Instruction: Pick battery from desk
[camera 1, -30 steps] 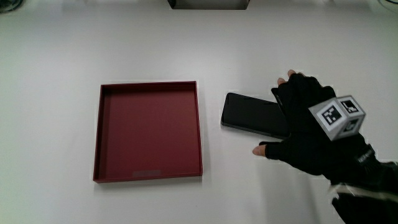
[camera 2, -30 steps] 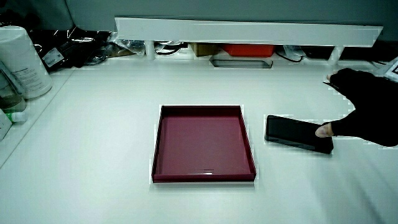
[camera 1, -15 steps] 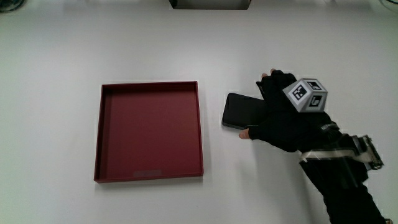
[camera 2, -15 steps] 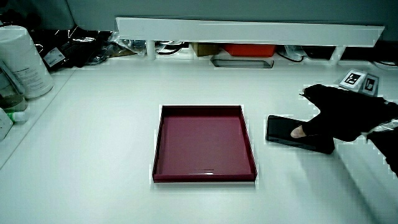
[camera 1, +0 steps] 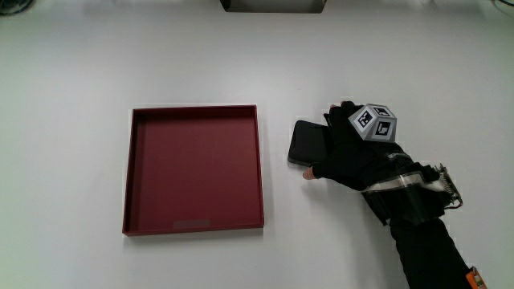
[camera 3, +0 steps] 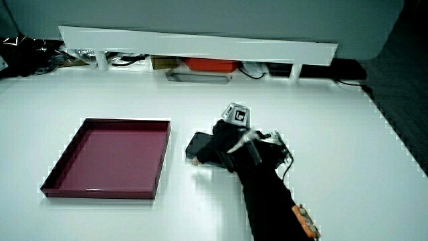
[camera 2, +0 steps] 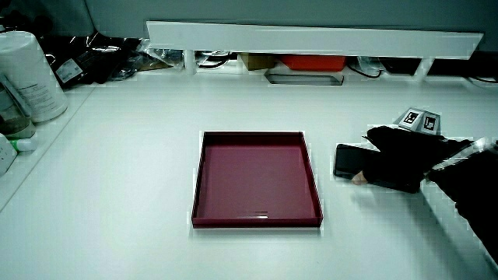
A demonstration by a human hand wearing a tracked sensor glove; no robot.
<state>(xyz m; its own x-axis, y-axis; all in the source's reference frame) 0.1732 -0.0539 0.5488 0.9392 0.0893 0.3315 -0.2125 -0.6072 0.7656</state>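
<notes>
Where it lies, hand (camera 1: 351, 152) covers unlabelled battery (camera 1: 307, 142).

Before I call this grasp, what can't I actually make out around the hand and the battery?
- Most of the battery: the hand covers all but the end beside the red tray in the main view and both side views.
- Whether the battery has left the table: the hand hides their contact in every view.
- Fingertips under the palm: hidden in a side view.
</notes>
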